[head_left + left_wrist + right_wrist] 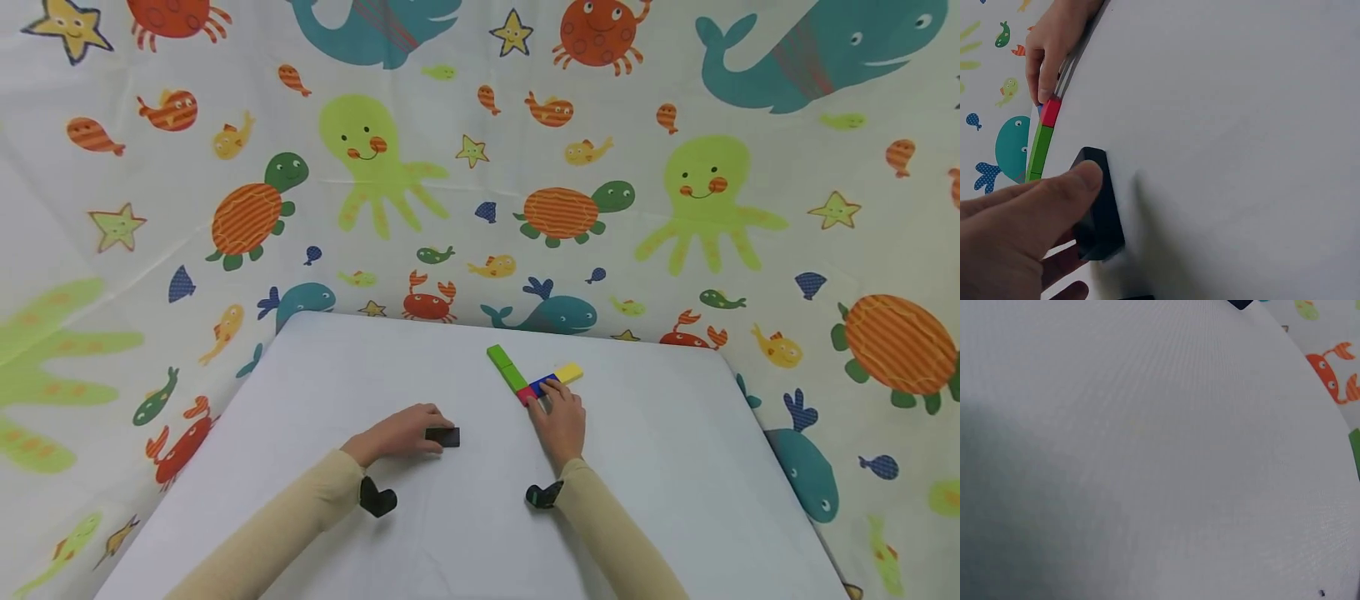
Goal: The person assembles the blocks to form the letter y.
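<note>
In the head view my left hand (408,432) holds a black block (450,437) above the table. The left wrist view shows its thumb (1090,176) against the side of the black block (1100,212), fingers behind. My right hand (561,417) is at the corner of a V-shaped row of blocks. Its fingers bend down over the blue block (543,384), and the thumb is beside the red block (527,395). Two green blocks (507,365) run from the red one to the back left; a yellow block (570,372) continues past the blue one.
The white table (360,367) backs onto a curtain (465,208) printed with sea animals, which also hangs at both sides. A dark wrist camera (377,497) sits at the left sleeve, another (543,495) at the right. The right wrist view shows mostly tabletop.
</note>
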Demonstrator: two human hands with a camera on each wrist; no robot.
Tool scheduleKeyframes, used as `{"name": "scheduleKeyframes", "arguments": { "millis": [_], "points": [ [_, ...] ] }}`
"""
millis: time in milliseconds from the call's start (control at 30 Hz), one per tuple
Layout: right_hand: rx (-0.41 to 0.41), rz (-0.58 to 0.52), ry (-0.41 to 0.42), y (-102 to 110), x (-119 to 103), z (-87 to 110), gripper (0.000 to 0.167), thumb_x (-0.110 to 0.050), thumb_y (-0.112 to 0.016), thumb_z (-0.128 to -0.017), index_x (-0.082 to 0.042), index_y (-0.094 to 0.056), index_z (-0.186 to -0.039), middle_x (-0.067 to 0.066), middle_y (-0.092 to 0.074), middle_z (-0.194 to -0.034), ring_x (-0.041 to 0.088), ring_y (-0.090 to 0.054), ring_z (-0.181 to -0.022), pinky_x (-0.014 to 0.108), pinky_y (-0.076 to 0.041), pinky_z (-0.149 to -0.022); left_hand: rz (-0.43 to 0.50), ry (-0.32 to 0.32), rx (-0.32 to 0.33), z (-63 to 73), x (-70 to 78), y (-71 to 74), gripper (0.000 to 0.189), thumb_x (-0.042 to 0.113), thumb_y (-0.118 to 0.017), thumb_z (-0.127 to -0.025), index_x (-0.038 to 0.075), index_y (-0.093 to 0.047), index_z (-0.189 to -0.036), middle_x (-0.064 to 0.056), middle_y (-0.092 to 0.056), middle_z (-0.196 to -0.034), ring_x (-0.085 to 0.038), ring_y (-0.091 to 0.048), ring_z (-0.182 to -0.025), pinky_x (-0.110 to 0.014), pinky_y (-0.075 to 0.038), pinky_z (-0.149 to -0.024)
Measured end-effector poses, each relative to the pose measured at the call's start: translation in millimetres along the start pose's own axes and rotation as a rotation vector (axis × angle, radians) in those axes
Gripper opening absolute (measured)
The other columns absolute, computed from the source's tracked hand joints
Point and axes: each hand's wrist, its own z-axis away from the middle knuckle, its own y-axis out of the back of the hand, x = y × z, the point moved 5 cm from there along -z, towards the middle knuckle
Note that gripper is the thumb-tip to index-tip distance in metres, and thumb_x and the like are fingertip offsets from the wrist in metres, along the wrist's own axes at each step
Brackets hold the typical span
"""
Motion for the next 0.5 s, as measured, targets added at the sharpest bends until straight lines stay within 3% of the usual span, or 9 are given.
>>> {"name": "scheduleKeyframes", "arguments": {
  "millis": [200,500],
  "points": [
    [-0.01,-0.015,-0.005,2.8,2.0,-1.3,0.05,-0.043,-0.066,-0.092,-0.012,-0.063,-0.131,0.005,-0.053,-0.14,0.031,-0.046,-0.125,0.051,-0.037,-0.102,0.047,-0.107,-0.016,7.4,4.4,-8.9,0.045,0.006,-0.075,-0.084,0.004,-0.064,-0.127,-0.009,-0.058,-0.121,-0.021,-0.057,-0.105,-0.036,-0.05,-0.088],
    [-0.015,-0.018,0.004,2.9,2.2,-4.2,0.05,-0.044,-0.065,-0.092,-0.013,-0.063,-0.132,0.005,-0.053,-0.14,0.031,-0.046,-0.125,0.05,-0.037,-0.102,0.14,-0.17,-0.038,-11.8,16.7,-19.6,0.051,0.003,-0.073,-0.086,0.002,-0.057,-0.134,-0.012,-0.05,-0.141,-0.008,-0.056,-0.09,-0.024,-0.049,-0.081]
  ]
}}
